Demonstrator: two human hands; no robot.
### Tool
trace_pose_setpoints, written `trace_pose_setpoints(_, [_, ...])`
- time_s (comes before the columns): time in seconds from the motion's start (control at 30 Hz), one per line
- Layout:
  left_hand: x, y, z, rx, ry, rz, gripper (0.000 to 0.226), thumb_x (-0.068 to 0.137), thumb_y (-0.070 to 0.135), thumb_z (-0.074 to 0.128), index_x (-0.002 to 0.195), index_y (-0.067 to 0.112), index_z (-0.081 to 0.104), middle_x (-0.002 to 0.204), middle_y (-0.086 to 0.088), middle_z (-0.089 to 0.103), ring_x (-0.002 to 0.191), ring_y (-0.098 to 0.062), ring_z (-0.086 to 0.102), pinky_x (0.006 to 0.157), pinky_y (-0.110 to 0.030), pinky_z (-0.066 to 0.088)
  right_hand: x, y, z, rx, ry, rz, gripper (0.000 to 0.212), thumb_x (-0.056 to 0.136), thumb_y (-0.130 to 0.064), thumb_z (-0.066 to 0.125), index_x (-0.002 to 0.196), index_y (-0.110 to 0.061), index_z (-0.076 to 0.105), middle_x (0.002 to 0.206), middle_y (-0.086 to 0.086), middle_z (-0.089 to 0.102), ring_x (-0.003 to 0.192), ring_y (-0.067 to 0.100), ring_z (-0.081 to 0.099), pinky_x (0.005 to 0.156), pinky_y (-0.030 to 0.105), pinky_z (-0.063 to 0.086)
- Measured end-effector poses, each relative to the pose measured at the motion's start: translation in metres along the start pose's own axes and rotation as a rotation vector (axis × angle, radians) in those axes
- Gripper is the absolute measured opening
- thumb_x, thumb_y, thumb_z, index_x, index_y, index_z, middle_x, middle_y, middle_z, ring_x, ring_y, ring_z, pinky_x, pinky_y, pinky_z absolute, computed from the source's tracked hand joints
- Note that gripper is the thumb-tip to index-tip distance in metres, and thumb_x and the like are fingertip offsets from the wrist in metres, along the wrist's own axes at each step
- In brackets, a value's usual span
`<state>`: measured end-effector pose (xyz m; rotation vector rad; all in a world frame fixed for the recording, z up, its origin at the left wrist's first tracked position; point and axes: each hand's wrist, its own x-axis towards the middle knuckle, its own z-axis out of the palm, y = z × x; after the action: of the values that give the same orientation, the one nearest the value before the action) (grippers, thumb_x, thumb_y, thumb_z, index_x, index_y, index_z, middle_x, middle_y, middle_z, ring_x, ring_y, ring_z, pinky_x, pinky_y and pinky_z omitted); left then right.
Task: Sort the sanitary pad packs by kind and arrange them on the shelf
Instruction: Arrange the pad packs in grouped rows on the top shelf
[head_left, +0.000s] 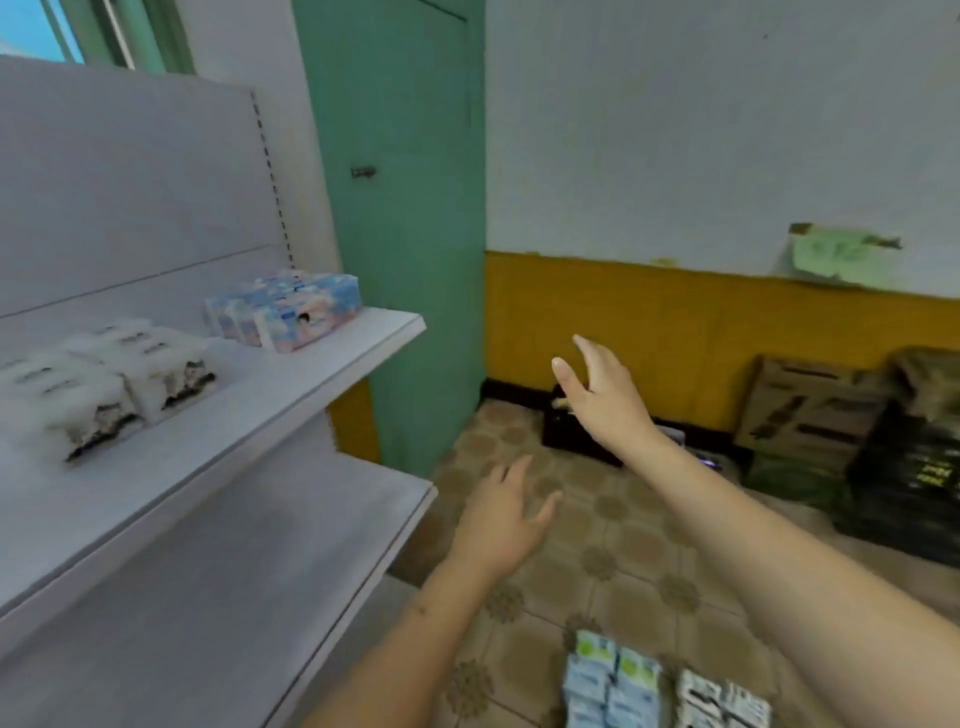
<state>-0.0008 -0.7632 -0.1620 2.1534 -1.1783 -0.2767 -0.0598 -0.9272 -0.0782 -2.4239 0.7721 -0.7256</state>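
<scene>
Head view: both your hands are out in front of you, over the patterned floor tiles (613, 551), and neither holds anything. Your left hand (501, 519) is lower and nearer you, back up, fingers straight and a little spread, thumb out to the side. Your right hand (602, 389) is higher and further out, fingers extended and loose, palm turned toward the left.

Left of your left hand stands the white shelf (291, 384), two boards visible, upper one above hand height. On that upper board, far to the left of both hands, sit white packs (104, 379) in a tight group, blurred, dark marks on their front ends. Further along the same board, toward the end nearer your right hand, a second group of blue-and-pink packs (285, 309), set apart from the white ones. Lower board, just left of your left forearm, shows bare surface.

Below and between your forearms, on the floor, more packs: blue ones with green tops (613, 680), and just right of them white ones with dark print (722, 699). Partly cut by the bottom edge.

Beyond your left hand, a green door (405, 208). Behind your right hand, a dark box (571, 431) on the floor by the yellow-banded wall. Right of your right arm, cardboard boxes (810, 410) and dark bundles (914, 483) stacked on the floor.
</scene>
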Motion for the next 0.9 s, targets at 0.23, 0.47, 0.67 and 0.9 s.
trace_pose_setpoints(0.23, [-0.001, 0.101, 0.128, 0.040, -0.222, 0.092, 0.066, 0.095, 0.058, 0.045, 0.151, 0.025, 0.031, 0.146, 0.000, 0.042, 0.131, -0.020, 0.044, 0.107, -0.035, 0.041, -0.054, 0.159, -0.091, -0.016, 0.053, 0.243, 0.076, 0.096, -0.068, 0.027, 0.155, -0.022, 0.020, 0.161, -0.002, 0.022, 0.148, 0.022, 0.020, 0.119, 0.042, 0.023])
trace_pose_setpoints(0.47, [0.025, 0.201, 0.302, 0.083, -0.518, 0.041, 0.066, 0.100, 0.056, 0.037, 0.154, 0.019, 0.025, 0.156, -0.007, 0.032, 0.135, -0.027, 0.043, 0.105, -0.039, 0.042, -0.121, 0.354, -0.167, -0.065, 0.023, 0.483, 0.073, 0.097, -0.064, 0.029, 0.154, -0.019, 0.026, 0.159, 0.002, 0.029, 0.146, 0.022, 0.026, 0.118, 0.039, 0.024])
trace_pose_setpoints(0.67, [0.039, 0.233, 0.437, 0.137, -0.681, -0.047, 0.064, 0.101, 0.052, 0.039, 0.153, 0.017, 0.028, 0.154, -0.011, 0.034, 0.134, -0.031, 0.043, 0.106, -0.039, 0.042, -0.167, 0.490, -0.201, -0.048, -0.049, 0.652, 0.065, 0.102, -0.053, 0.034, 0.154, -0.015, 0.026, 0.158, 0.009, 0.031, 0.145, 0.027, 0.029, 0.114, 0.036, 0.026])
trace_pose_setpoints(0.9, [0.071, 0.195, 0.531, 0.249, -0.774, -0.203, 0.061, 0.098, 0.043, 0.048, 0.149, 0.014, 0.033, 0.149, -0.016, 0.038, 0.130, -0.035, 0.045, 0.101, -0.041, 0.045, -0.185, 0.588, -0.157, -0.046, -0.234, 0.791, 0.059, 0.103, -0.041, 0.037, 0.153, -0.012, 0.027, 0.156, 0.013, 0.031, 0.141, 0.029, 0.032, 0.111, 0.035, 0.028])
